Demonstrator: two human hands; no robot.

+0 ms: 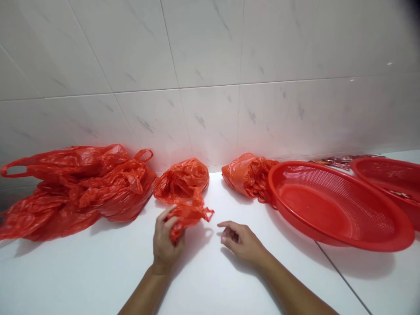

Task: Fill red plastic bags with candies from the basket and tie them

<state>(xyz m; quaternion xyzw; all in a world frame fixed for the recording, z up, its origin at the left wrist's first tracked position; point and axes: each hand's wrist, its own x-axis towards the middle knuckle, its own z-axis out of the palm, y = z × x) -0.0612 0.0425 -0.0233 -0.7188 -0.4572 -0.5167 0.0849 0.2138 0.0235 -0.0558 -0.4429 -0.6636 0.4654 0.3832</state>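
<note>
Currently: 1 red bag (188, 201), 1 o'clock of left hand (166, 245), which pinches its crumpled end. Right hand (243, 243), loosely spread, near the bag. 1 basin (315, 214), 2 o'clock of right hand. 1 bag pile (98, 190), 10 o'clock of left hand.

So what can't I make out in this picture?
All from the head view:
Left grip: its palm, hidden by its own back.
Held red plastic: anything inside, hidden by its crumples.
Red bags at the left: their contents, hidden by plastic; the outermost part, cut off by the left edge.
Far basket: its right side, cut off by the right edge.
Patterned items: too small to identify, partly covered by basket rims.
</note>
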